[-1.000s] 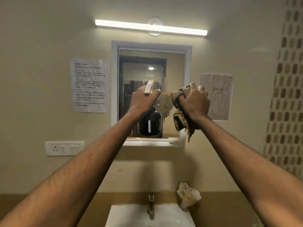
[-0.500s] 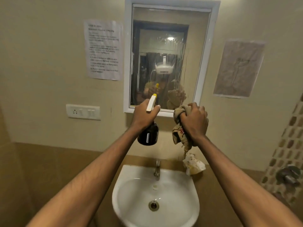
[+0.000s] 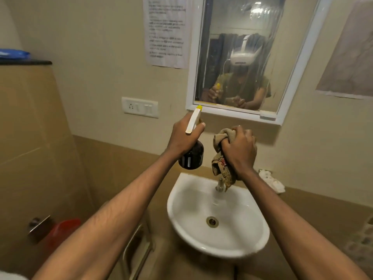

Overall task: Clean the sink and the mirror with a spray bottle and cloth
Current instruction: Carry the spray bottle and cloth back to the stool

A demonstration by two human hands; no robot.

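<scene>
A small beige bathroom is surrounding the person, tiled darker along the lower wall, and nearest to them the white sink (image 3: 201, 235) is sitting low and slightly right of centre, its brass drain (image 3: 212, 221) showing in the bowl and the short tap (image 3: 220, 185) standing at its back rim. Both forearms are reaching out above it. The left hand (image 3: 182, 136) is gripping the neck of the spray bottle (image 3: 191, 156), fingers wrapped round under the white trigger head; the dark body is hanging below the fist and the yellow-tipped nozzle is pointing up and away toward the wall, so the bottle's long axis is running nearly upright with a slight forward lean. The right hand (image 3: 239, 150) is clenching the bunched brown cloth (image 3: 221, 158), whose loose end is dangling just over the tap. Of the two, the cloth hand is hanging more directly over the bowl, while the bottle is hovering above the sink's back left edge. The sink is lying straight below and a little toward the person from both hands, so if the basin is next, I would judge the nozzle needs tipping downward before any spraying. Further back, a crumpled white rag (image 3: 271, 181) is resting on the ledge right of the tap, a switch plate (image 3: 140, 107) is sitting on the wall at left, and the white-framed mirror (image 3: 238, 57) is hanging above and beyond the hands, streaked with wet runs, with a printed notice (image 3: 166, 31) taped beside it.
</scene>
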